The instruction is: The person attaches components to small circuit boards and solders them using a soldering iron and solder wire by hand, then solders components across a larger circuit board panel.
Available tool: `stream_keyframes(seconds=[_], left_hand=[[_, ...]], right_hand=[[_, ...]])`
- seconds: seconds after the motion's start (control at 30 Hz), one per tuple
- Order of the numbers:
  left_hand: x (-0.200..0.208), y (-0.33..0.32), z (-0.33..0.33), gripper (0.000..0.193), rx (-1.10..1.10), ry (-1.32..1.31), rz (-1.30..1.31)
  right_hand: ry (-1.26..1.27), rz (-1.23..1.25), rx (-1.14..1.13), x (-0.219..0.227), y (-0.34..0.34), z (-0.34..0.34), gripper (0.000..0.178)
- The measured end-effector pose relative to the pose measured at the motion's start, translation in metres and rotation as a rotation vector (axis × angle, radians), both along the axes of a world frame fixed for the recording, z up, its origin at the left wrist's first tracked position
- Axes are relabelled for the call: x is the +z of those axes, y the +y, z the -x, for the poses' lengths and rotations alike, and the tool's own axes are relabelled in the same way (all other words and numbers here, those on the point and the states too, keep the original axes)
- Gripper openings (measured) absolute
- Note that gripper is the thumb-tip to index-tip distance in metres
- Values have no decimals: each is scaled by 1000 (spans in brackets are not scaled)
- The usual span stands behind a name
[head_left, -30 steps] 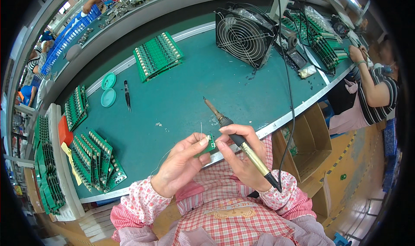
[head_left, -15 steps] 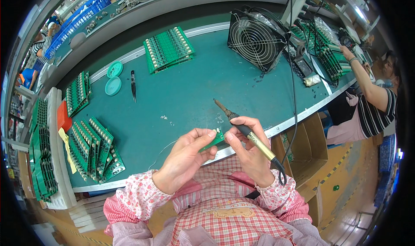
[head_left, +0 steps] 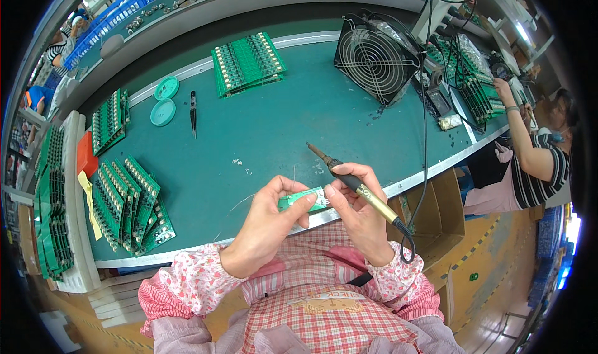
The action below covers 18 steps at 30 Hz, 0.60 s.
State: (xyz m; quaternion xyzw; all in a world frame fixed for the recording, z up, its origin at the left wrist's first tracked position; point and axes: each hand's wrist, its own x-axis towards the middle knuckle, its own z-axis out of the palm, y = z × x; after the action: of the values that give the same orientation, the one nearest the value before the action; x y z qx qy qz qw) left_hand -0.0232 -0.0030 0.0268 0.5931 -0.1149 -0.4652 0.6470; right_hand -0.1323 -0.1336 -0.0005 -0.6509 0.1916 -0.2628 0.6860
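Note:
Between the thumb and fingers of my left hand (head_left: 274, 214) is a small green circuit board (head_left: 303, 199), held over the near edge of the bench. A thin solder wire (head_left: 240, 203) trails to the left from that same hand. My right hand (head_left: 358, 214) grips a soldering iron (head_left: 361, 192) with a black and gold handle, its dark tip pointing up and away, apart from the board. The right thumb and fingertips sit at the board's right end; whether they pinch it is hard to see.
Stacked green circuit boards stand at the left (head_left: 128, 204) and back (head_left: 249, 64) of the green bench (head_left: 268, 130). Tweezers (head_left: 193, 114) lie beside two round green lids (head_left: 163, 112). A black fan (head_left: 377, 58) stands back right. A co-worker (head_left: 529, 155) sits at right.
My left hand has tilted the small board so more of its face shows. The right hand stays close by with the iron in nearly the same pose. The view has shifted slightly.

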Motion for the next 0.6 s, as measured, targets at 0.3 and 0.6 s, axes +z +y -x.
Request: stream_keyframes(seconds=[0.3,0.6], left_hand=[[-1,3,1,22,0,-27,9],[-4,2,-3,19,-29,-328,-53]], right_hand=[[8,-23,-13,3,3,1,32],[-38,-192,26,-7,1,-3,35]])
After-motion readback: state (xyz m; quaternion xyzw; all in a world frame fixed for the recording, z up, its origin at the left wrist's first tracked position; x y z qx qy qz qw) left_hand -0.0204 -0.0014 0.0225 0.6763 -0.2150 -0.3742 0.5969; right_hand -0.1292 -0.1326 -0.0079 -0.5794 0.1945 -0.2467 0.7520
